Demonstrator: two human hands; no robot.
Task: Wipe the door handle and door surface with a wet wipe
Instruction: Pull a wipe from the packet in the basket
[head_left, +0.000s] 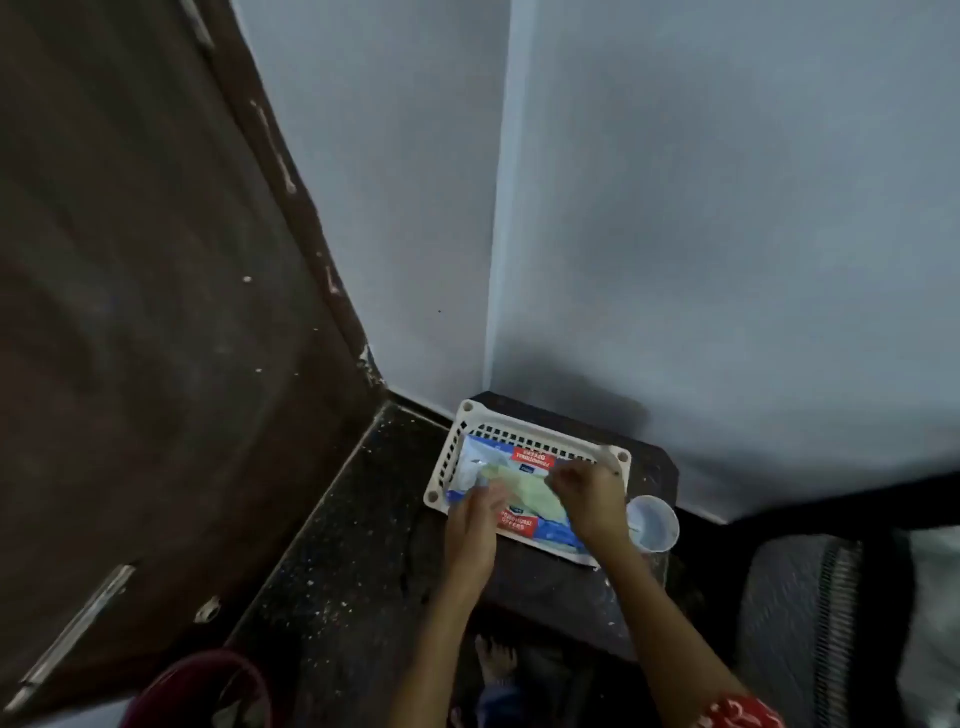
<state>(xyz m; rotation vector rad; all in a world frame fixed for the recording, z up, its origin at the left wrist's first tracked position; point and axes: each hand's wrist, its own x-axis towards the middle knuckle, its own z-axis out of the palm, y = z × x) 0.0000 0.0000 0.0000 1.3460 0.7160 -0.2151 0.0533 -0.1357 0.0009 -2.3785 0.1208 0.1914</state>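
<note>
Two hands: both reach down over a pack of wet wipes (519, 491) lying in a white basket (470, 415).
Left hand (475, 525): rests on the near left part of the pack, fingers curled onto its wrapper; whether it pinches anything I cannot tell, the picture is blurred there.
Right hand (589, 499): sits over the right part of the pack, fingers bunched and bent down toward the pale middle panel; whether it grips the flap or a wipe I cannot tell.
Pack: blue and white wrapper with red labels, pale green centre, lying flat and filling most of the basket.
Basket: slotted white plastic, on a small dark desk (550, 592) pushed into the corner of pale walls (727, 234).
Cup (654, 522): clear plastic, just beside the basket on its right, close to the right wrist.
Door (145, 312): dark brown, filling the left side, well apart from both hands; speckled with pale marks.
Door handle (78, 629): a long metal bar low on the door, untouched.
Floor (332, 571): dark and speckled, between door and desk.
Sleeve (743, 714): red patterned, at the right forearm's lower edge.
</note>
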